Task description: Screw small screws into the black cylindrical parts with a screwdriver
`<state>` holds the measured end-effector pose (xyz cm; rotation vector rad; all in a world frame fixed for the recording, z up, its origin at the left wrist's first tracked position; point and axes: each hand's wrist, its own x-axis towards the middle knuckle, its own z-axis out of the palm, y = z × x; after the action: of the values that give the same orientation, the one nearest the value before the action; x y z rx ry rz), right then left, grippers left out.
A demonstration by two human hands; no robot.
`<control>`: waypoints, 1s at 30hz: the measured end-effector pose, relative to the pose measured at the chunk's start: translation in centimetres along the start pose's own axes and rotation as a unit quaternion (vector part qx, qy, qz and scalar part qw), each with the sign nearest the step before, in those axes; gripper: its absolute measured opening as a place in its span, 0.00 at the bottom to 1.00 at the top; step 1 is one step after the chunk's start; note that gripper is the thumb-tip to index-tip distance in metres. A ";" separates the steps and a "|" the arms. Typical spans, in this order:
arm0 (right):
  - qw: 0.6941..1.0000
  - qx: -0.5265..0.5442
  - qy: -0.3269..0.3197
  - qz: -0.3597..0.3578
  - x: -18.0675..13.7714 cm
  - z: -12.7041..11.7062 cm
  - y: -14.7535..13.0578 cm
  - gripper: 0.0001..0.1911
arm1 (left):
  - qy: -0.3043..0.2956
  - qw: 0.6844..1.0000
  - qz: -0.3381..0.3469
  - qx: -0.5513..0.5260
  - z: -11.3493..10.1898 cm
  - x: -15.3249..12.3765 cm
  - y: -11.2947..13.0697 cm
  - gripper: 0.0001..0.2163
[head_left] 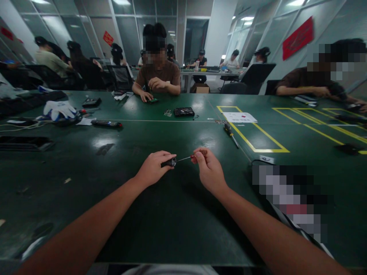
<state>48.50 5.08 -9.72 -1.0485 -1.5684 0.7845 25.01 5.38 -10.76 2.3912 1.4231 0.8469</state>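
My left hand (pixel 155 166) is closed around a short black cylinder (pixel 169 163) that looks like a small flashlight, its round end turned toward my other hand. In my right hand (pixel 210 168) is a screwdriver (pixel 185 158) with a reddish handle, gripped between thumb and fingers. Its thin metal shaft points left, and the tip is at or very near the cylinder's round end; whether they touch I cannot tell. Both hands are held over the green table (pixel 160 229). Most of the screwdriver's handle is hidden by my fingers.
Another screwdriver (pixel 231 133) with a black and yellow handle lies beyond my right hand, near yellow tape (pixel 269 151). White gloves (pixel 59 110) and a dark pen-like tool (pixel 106 124) lie left. A black device (pixel 184 112) sits ahead, before a seated person (pixel 157 76). A blurred-out object (pixel 289 202) lies right.
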 end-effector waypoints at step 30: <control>0.995 -0.095 0.023 -0.029 0.3 -0.5 -0.8 0.11 | -0.009 0.999 -0.028 -0.013 0.0 0.0 0.2 0.21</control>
<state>48.81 5.01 -8.79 -1.1445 -1.6513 0.5757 25.11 5.26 -10.66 2.3228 1.4569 0.8237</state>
